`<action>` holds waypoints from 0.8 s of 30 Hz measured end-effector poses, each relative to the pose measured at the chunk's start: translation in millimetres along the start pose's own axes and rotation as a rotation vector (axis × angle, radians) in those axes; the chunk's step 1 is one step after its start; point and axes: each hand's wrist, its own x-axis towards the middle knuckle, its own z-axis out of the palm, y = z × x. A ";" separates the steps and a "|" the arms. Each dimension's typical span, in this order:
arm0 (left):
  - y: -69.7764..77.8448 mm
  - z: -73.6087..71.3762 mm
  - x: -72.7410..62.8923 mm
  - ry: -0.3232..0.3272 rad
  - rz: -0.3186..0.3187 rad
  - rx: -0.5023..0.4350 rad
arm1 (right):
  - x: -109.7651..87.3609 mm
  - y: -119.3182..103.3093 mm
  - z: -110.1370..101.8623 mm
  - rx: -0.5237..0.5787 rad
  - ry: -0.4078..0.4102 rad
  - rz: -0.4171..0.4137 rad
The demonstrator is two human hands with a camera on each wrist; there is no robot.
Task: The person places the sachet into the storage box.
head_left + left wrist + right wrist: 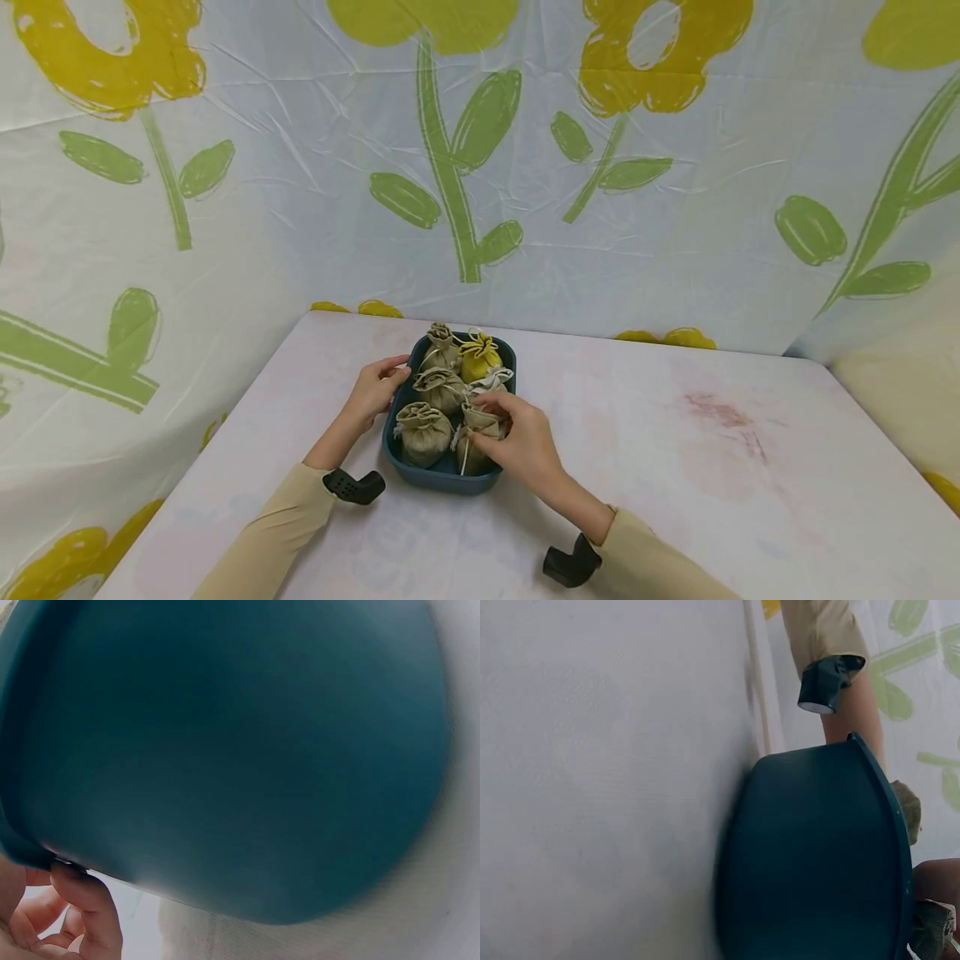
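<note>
A dark blue oblong tub (442, 482) stands on the table with several drawstring pouches in it. On its left side my left hand (371, 392) grips the rim; in the left wrist view fingers (86, 907) curl under that rim. My right hand (525, 437) holds the front right tan pouch (474, 457) between thumb and fingers, partly covering it. Beside that pouch sits another tan pouch (423, 435). Behind them are a middle tan pouch (440, 390), a whitish pouch (491, 381), a yellow pouch (478, 360) and a back tan pouch (442, 350).
The pale table (637, 467) extends widely to the right of the tub. A flower-printed cloth (315, 167) hangs behind the table and along its left side. Black wrist devices (356, 487) sit at both sleeve cuffs. A reddish smudge (723, 412) marks the tabletop at the right.
</note>
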 end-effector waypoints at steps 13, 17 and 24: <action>2.4 1.0 1.9 -0.002 0.038 0.053 | 4.2 5.1 -21.3 0.028 -0.106 -0.056; 4.8 -0.1 0.2 0.027 0.115 0.194 | 8.9 16.9 -35.5 0.032 -0.103 -0.090; 5.2 -9.2 -3.1 0.057 0.271 0.538 | 14.6 43.9 -66.9 -0.059 0.044 -0.166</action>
